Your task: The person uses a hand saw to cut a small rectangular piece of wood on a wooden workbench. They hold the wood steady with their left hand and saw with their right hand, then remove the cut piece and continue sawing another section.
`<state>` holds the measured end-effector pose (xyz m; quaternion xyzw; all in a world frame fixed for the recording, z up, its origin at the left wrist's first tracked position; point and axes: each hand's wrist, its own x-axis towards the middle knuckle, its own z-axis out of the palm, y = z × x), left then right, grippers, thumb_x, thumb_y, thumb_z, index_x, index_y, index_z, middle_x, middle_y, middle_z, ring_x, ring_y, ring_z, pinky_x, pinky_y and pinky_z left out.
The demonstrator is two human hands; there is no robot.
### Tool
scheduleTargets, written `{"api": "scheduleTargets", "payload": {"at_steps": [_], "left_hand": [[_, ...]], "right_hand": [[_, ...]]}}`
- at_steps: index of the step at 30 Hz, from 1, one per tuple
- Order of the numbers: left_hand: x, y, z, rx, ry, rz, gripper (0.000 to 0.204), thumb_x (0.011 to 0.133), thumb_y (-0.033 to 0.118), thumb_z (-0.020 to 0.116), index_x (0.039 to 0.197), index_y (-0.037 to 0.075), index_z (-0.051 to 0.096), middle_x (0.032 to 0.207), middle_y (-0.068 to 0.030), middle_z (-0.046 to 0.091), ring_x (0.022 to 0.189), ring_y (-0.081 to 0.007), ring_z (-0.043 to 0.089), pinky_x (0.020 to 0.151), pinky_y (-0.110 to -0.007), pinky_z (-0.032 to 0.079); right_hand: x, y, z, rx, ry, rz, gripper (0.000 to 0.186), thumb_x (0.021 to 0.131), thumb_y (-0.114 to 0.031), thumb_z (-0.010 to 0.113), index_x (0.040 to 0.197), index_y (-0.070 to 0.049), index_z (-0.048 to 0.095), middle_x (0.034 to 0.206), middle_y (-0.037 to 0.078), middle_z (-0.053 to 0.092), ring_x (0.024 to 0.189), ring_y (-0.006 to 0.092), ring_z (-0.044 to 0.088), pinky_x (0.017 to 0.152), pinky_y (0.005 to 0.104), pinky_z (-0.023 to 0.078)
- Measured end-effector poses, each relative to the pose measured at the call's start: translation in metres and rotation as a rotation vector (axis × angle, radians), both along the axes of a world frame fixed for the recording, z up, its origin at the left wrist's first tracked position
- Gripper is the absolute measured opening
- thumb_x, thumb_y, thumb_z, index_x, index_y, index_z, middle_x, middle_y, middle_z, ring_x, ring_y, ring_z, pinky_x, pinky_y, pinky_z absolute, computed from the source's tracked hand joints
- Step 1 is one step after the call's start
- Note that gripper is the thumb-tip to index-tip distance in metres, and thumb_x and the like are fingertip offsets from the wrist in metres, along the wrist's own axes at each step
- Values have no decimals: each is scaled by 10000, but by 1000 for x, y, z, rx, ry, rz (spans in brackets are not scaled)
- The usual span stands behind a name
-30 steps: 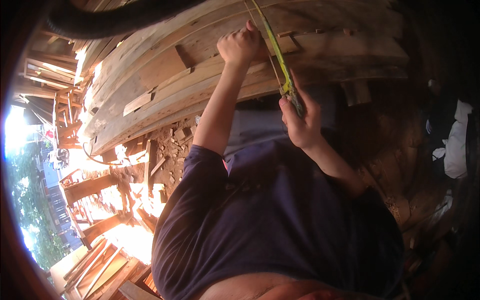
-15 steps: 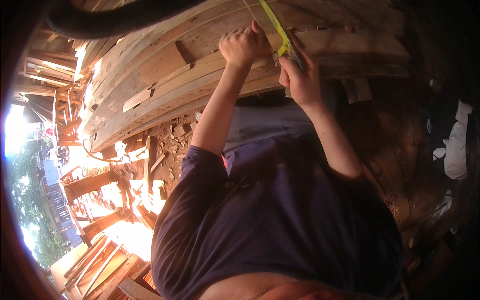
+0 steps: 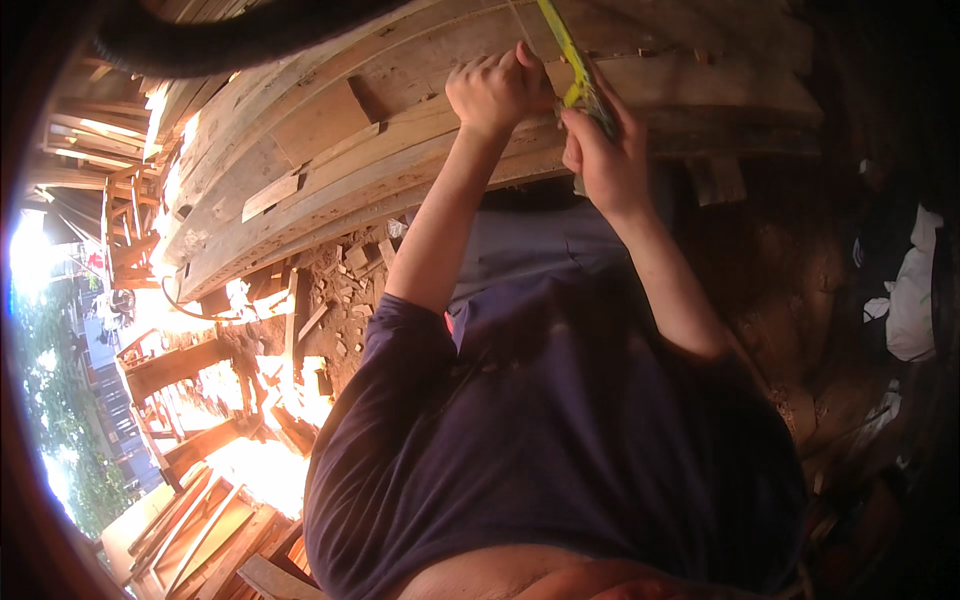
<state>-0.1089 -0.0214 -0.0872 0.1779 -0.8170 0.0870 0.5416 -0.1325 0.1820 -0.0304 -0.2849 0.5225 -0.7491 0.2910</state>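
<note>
My right hand [image 3: 607,158] grips the handle of a yellow-green saw [image 3: 570,60], its frame pointing away from me toward the top edge, with a thin blade line beside it. Just left of the saw, my left hand [image 3: 492,92] is closed with its thumb raised, low over the stacked wooden boards [image 3: 400,80]; what its fingers hold is hidden, though a brownish piece of wood shows beside it. A small loose strip of wood [image 3: 270,198] lies on the boards to the left.
A dark curved tube [image 3: 220,45] crosses the upper left. Wooden frames [image 3: 175,370] and offcuts stand in bright sunlight at the left, with scraps [image 3: 350,280] on the dirt floor below the boards. White cloth or bagging [image 3: 910,290] sits at the dark right side.
My right hand and the saw have moved forward, away from my body, mostly in the first half second. My left hand has shifted slightly right, staying closed.
</note>
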Motion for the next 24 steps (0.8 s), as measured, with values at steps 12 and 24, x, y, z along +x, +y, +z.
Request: {"api": "scheduleTargets", "payload": {"at_steps": [12,24], "left_hand": [[6,0,2,-2,29,10,442,945,241,679,515,162,615,503,-59,619,409,-276,587,435,-389,457],[-1,-18,3,19,-36,128,471,941,243,690,485,166,599,464,-52,583,384,-283,567,430,-400,456]], "right_hand": [[32,39,-4,50,7,-5,664,1027,-77,623,1656,-19,417,775,-80,521,613,4,479,547,207,427],[44,31,4,103,67,-19,669,1024,-80,631,1654,-7,417,769,-75,531,614,9,477,568,203,422]]}}
